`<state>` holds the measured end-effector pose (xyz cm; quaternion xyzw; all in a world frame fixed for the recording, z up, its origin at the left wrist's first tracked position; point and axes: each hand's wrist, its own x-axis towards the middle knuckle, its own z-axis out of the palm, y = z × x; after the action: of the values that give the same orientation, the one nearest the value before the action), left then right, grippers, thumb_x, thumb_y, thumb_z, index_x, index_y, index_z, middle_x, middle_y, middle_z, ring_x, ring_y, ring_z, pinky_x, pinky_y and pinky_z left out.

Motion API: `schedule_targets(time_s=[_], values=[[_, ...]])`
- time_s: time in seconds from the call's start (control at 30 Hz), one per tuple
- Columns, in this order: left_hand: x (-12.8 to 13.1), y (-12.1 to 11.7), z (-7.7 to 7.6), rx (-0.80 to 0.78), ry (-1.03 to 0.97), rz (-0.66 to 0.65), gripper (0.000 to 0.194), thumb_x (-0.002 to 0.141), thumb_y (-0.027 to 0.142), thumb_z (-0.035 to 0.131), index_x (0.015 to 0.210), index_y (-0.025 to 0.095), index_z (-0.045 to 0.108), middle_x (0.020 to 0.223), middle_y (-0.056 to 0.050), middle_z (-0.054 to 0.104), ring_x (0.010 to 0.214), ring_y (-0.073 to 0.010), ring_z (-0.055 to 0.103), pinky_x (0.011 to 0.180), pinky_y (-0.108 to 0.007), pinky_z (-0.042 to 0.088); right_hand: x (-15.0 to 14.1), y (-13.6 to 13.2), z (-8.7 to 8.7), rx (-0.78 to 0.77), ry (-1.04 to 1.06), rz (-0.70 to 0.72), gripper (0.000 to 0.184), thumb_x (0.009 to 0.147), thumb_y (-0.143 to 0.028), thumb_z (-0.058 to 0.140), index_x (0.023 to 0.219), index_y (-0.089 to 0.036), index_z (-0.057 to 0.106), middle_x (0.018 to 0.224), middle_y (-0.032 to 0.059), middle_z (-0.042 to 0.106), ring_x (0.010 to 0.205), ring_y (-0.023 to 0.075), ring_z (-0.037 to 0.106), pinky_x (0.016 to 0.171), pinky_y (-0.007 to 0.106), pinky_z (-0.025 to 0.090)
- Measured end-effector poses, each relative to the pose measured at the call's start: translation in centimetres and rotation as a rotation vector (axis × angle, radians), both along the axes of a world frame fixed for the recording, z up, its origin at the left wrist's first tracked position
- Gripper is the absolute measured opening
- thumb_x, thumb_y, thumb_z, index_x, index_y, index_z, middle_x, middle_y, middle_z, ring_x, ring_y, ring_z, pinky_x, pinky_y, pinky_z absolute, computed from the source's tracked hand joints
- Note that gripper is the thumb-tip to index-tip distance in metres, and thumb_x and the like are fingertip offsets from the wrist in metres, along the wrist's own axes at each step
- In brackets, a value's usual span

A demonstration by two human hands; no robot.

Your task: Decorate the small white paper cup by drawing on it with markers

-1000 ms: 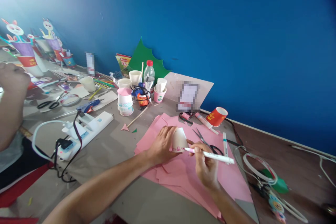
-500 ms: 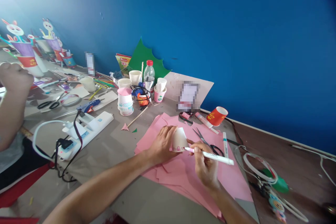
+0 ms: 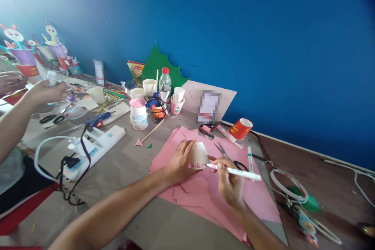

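Note:
My left hand (image 3: 182, 163) is closed around the side of a white paper cup (image 3: 199, 153), which has pink marks along its lower edge. In my right hand (image 3: 230, 183) is a white marker (image 3: 241, 173) with a pink tip end. That tip meets the cup near its marked edge, on the right side. Beneath both hands lies a stack of pink paper sheets (image 3: 202, 207). Just beyond my right hand, scissors (image 3: 231, 158) with black handles rest on the paper. Another marker (image 3: 250, 158) with a teal band lies beside them.
A red paper cup (image 3: 240, 129) lies tipped behind the paper. Stacked cups (image 3: 138, 114) and a bottle (image 3: 165, 84) stand further left. A power strip (image 3: 96, 152) with cords, a glue gun (image 3: 99, 119) and a co-worker's hand (image 3: 48, 93) are at the left.
The co-worker's arm at the left has reached further over the table, with a small white item in the hand. My own hands hardly move; the marker stays at the cup's edge.

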<state>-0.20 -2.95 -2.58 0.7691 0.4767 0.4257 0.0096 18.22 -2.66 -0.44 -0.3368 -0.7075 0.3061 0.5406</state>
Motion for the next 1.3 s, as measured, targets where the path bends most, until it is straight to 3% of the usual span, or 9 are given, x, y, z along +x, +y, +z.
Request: schedule_targets(time_s=[0.17, 0.47, 0.97, 1.3], values=[[0.00, -0.02, -0.05, -0.017, 0.001, 0.002, 0.080, 0.079, 0.048, 0.070, 0.141, 0.015, 0.031, 0.121, -0.019, 0.057, 0.113, -0.0337, 0.057, 0.094, -0.053, 0.052, 0.09, -0.05, 0.15, -0.012, 0.011, 0.026, 0.027, 0.099, -0.029, 0.043, 0.076, -0.021, 0.056, 0.064, -0.0040, 0.053, 0.051, 0.0111, 0.047, 0.069, 0.030, 0.051], [-0.18, -0.15, -0.01, -0.025, 0.008, -0.014, 0.082, 0.080, 0.041, 0.071, 0.143, 0.017, 0.026, 0.124, -0.019, 0.054, 0.115, -0.0346, 0.055, 0.095, -0.054, 0.052, -0.40, -0.07, 0.79, -0.094, 0.117, -0.099, 0.032, 0.098, -0.039, 0.047, 0.073, -0.022, 0.058, 0.061, -0.0009, 0.056, 0.061, 0.0169, 0.058, 0.060, 0.029, 0.050], [0.13, -0.05, 0.16, 0.085, -0.009, 0.010, 0.073, 0.081, 0.036, 0.068, 0.140, 0.014, 0.031, 0.118, -0.018, 0.058, 0.111, -0.0334, 0.058, 0.094, -0.053, 0.052, -0.30, 0.01, 0.41, -0.093, 0.095, -0.091, 0.035, 0.098, -0.044, 0.047, 0.075, -0.022, 0.060, 0.062, 0.0007, 0.058, 0.061, 0.0177, 0.057, 0.062, 0.032, 0.051], [0.11, 0.03, 0.07, 0.064, 0.002, 0.014, 0.073, 0.081, 0.038, 0.067, 0.140, 0.015, 0.031, 0.117, -0.018, 0.059, 0.111, -0.0333, 0.059, 0.094, -0.051, 0.051, -0.23, 0.13, 0.22, -0.084, 0.095, -0.073, 0.030, 0.098, -0.040, 0.048, 0.077, -0.022, 0.060, 0.061, -0.0002, 0.057, 0.062, 0.0183, 0.060, 0.060, 0.032, 0.051]])
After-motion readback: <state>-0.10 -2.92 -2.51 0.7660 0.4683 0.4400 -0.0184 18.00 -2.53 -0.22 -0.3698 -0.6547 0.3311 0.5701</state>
